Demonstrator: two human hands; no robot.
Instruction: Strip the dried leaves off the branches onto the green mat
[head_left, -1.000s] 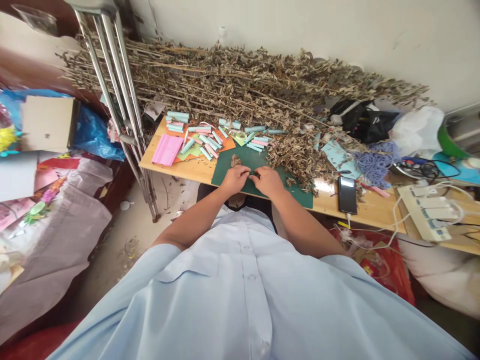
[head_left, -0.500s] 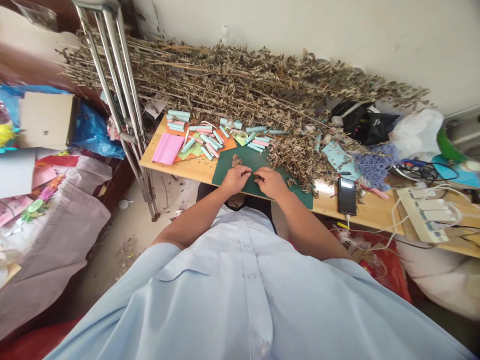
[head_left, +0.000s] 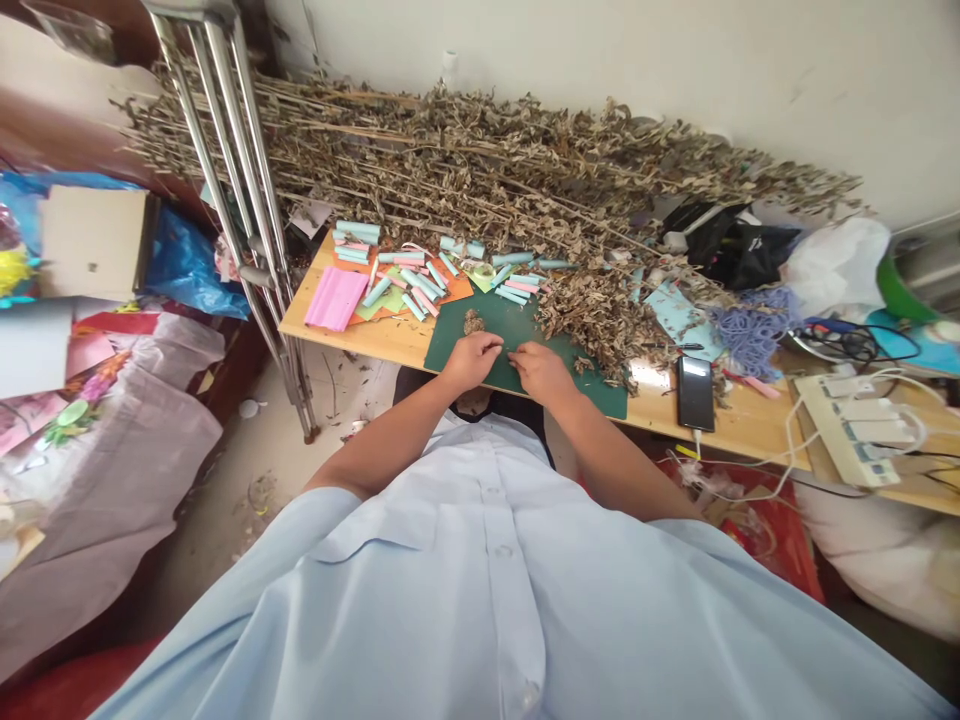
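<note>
Over the green mat [head_left: 525, 325], my left hand [head_left: 472, 361] is closed in a pinch, beside a small clump of dried leaf [head_left: 472, 320]. My right hand [head_left: 541, 371] is a little to its right, fingers also pressed together and pointing at the left one. What either hand pinches is too small to make out. A pile of crumpled dried leaves [head_left: 600, 315] covers the right part of the mat. Rolled blue and pink papers [head_left: 424, 280] lie beyond the mat to the left, near a pink sheet [head_left: 336, 298].
Long dried stalks [head_left: 450, 150] stretch along the back by the wall. Metal crutches [head_left: 240, 170] lean at the left table end. To the right are a phone [head_left: 694, 392] on a cable, purple yarn [head_left: 754, 328] and a power strip [head_left: 847, 430].
My right hand has shifted slightly, its fingers drawn closer together. The dark leaf piece seen under its fingers before no longer shows. My left hand looks unmoved.
</note>
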